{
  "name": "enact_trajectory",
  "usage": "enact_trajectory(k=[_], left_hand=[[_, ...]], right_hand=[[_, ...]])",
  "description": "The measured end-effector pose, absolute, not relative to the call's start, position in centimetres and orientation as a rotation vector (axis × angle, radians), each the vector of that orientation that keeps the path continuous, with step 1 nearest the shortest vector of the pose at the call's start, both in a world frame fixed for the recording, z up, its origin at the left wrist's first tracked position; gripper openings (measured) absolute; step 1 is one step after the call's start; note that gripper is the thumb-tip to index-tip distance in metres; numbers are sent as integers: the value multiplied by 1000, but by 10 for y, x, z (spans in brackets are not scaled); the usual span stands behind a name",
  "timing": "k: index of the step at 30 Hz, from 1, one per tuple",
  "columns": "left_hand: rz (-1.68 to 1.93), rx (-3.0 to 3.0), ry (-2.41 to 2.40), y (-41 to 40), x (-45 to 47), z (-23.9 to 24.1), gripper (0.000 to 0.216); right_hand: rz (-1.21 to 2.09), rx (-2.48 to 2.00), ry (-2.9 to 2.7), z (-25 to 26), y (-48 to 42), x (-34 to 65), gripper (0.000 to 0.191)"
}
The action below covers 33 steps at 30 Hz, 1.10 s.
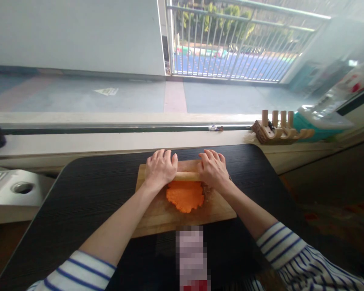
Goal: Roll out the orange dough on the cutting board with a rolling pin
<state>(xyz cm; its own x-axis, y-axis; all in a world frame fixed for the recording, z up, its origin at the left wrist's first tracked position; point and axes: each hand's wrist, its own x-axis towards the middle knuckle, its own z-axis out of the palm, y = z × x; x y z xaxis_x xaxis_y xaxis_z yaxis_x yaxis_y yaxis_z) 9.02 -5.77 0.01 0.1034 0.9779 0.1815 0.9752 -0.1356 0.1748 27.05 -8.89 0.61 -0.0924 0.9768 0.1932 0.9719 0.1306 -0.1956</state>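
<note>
A wooden rolling pin (188, 176) lies crosswise on a wooden board (151, 220), with its middle showing between my hands. My left hand (161, 167) is closed over the pin's left part, thumb on the inner side. Over the right part, my right hand (214, 169) rests with its fingers bent forward around the pin. On the near side of the pin a flattened orange piece of dough (186, 197) with a ragged edge lies on the board. The pin meets or covers its far edge. Both ends of the pin are hidden by my hands.
The board lies on a black table (94, 194) with rounded corners. Behind it run a window sill (109, 143) and glass. Wooden pegged holders (279, 131) and a turquoise container (312, 125) stand at the back right. A white unit with a round hole (21, 188) is at the left.
</note>
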Motion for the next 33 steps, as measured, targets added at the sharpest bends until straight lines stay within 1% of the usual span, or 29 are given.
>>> enact_trajectory(k=[5, 9, 14, 18, 24, 28, 33], left_hand=[[465, 2399, 2050, -72, 90, -2, 45], [478, 2339, 2080, -60, 92, 0, 44], [369, 2297, 2087, -39, 93, 3, 44], [398, 2351, 2082, -37, 93, 3, 44], [452, 2321, 2074, -46, 91, -5, 40], [406, 2303, 2086, -39, 91, -3, 43], [445, 2343, 2115, -28, 93, 0, 45]], right_hand=[[11, -1843, -2162, -1, -107, 272, 30], [51, -1893, -2113, 0, -84, 274, 32], [8, -1952, -2083, 6, -53, 273, 31], [36, -2005, -2075, 6, -55, 271, 31], [38, -1899, -2132, 4, -77, 272, 31], [20, -1929, -2114, 4, -63, 272, 31], [-11, -1965, -2097, 4, -42, 270, 29]])
